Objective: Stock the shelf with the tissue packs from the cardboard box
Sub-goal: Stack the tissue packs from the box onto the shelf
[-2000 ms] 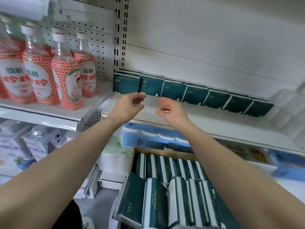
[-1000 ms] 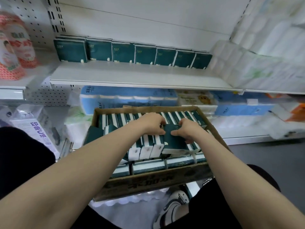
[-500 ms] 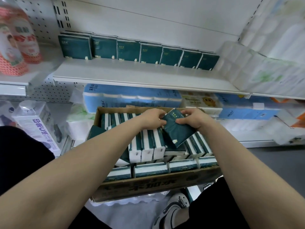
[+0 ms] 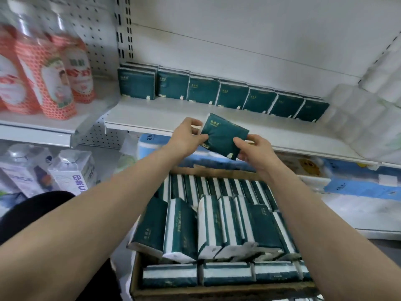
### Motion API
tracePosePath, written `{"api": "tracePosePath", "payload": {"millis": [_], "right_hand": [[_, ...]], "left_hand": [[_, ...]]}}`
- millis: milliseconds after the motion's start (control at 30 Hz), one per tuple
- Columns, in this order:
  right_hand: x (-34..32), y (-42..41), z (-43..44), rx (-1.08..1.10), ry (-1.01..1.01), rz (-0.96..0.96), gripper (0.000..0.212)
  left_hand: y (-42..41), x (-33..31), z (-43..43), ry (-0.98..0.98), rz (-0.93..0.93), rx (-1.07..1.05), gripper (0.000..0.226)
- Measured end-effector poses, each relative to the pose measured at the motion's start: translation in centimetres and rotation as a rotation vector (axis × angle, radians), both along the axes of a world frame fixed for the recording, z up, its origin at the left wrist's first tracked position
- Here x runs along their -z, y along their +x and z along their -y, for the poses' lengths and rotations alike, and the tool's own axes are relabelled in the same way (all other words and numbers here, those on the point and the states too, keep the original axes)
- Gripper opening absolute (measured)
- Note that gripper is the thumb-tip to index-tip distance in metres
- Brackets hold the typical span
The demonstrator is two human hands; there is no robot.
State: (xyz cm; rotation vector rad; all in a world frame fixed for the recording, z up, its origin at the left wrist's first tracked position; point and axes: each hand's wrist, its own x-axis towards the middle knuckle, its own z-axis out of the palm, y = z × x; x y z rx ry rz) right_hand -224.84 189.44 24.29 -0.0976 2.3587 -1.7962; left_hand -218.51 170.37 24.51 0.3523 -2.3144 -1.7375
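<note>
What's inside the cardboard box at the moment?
Dark green tissue packs fill the cardboard box: back row on edge, middle ones leaning, front row flat. The right forearm covers its right side; its floor is hidden.

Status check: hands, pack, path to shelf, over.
Both grip: left hand, right hand on one pack, tilted, at the shelf lip. Behind it, a row of packs. Nothing in the way.

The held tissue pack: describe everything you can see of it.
The pack is flat, dark green, seemingly soft plastic wrap, with small gold print near its top corner and a white mark near its lower edge. It hangs tilted, broad face to the camera, before the shelf edge. The left hand pinches its left end; the right hand grips its lower right corner.
</note>
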Motion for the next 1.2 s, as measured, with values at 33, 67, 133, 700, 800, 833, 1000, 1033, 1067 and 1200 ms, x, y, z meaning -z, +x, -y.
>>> {"api": "tracePosePath", "payload": {"millis": [33,67,133,700,800,833,1000,1033,1067,1200], "right_hand": [[0.2,-0.6,1.3,-0.012,-0.01,-0.023,0.043],[0.2,-1.0,2.7,-0.025,-0.019,-0.046,0.041],[0.0,-1.9,5.4,-0.049,-0.049,-0.08,0.038],[0.4,-11.3,20.1,-0.025,0.008,-0.32,0.042],[0.7,-12.7,21.5,-0.018,0.038,-0.373,0.041],[0.9,-13.0,21.8,-0.015,0.052,-0.388,0.041],[2.6,-13.2,22.1,-0.026,0.154,-0.422,0.045],[2.7,-13.2,22.1,-0.032,0.156,-0.428,0.046],[2.8,-13.2,22.1,-0.039,0.157,-0.435,0.046],[3.0,-13.5,22.1,-0.053,0.128,-0.414,0.049]], "left_hand": [[-0.3,0.0,1.1,0.011,-0.01,-0.032,0.039],[-0.6,-0.1,2.1,0.017,-0.029,-0.064,0.037],[-1.2,-0.2,4.3,0.002,-0.066,-0.127,0.031],[-9.0,1.4,14.6,-0.283,-0.145,-0.316,0.048],[-9.8,2.1,15.2,-0.295,-0.121,-0.335,0.05],[-10.0,2.3,15.3,-0.297,-0.117,-0.339,0.052],[-10.5,3.0,15.6,-0.275,-0.16,-0.338,0.055],[-10.6,3.2,15.7,-0.275,-0.161,-0.337,0.054],[-10.7,3.3,15.7,-0.281,-0.159,-0.336,0.055],[-10.8,3.4,15.7,-0.341,-0.142,-0.324,0.06]]}}
